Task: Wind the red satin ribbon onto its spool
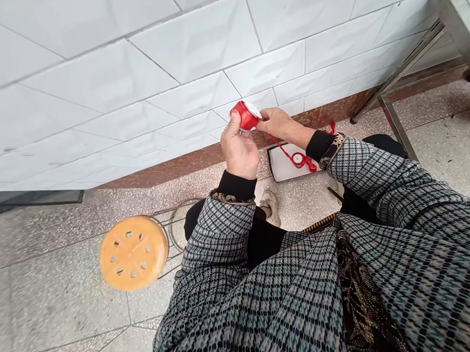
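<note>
The red spool [246,116] is held chest-high, with the left hand [239,150] and right hand [280,123] both closed around it. It is probably light and rigid, best gripped by the rims. The trailing red cord [296,157] looks limp and likely to snag.

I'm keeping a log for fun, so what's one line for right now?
left hand: holds red spool | right hand: holds spool too | red cord: hangs down | orange stool: left
</note>
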The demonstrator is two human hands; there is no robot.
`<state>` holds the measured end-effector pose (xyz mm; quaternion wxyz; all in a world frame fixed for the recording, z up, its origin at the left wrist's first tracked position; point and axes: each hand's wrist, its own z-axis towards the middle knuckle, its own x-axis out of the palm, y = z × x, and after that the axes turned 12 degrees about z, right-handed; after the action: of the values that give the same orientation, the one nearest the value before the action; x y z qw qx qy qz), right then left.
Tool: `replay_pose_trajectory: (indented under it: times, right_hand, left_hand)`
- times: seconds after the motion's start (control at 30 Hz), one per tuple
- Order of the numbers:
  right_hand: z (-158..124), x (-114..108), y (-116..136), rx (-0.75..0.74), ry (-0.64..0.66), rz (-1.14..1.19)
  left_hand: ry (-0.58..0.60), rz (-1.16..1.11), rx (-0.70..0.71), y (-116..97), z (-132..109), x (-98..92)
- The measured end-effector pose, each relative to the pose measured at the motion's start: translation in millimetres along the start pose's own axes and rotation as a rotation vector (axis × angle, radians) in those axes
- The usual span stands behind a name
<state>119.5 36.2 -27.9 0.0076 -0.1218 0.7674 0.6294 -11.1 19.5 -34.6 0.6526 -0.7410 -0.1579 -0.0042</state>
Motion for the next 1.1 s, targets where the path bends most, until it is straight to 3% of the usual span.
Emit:
replay_pose_trajectory:
  times: [0.1, 0.3, 0.67, 0.93, 1.1]
  right_hand:
    - [-1.8, -4.0, 0.7, -0.038, 0.027, -0.080]
    - [-0.7, -4.0, -4.4, -0.086, 0.074, 0.018]
    - [-4.7, -8.0, 9.5, -0.028, -0.061, -0.255]
    - [2.3, -6.7, 4.6, -0.036, -0.133, -0.215]
    - [7.0, -6.7, 0.2, 0.085, -0.103, -0.232]
  left_hand:
    - [0.041, 0.061, 0.045, 1.7, 3.7, -1.3]
    - [0.093, 0.114, 0.096, -6.6, 4.4, -1.5]
    - [0.083, 0.033, 0.140, -8.7, -4.8, 7.1]
    - [0.106, 0.015, 0.170, -10.8, -9.9, 10.9]
    - [0.091, 0.038, 0.172, -12.0, -11.0, 11.0]
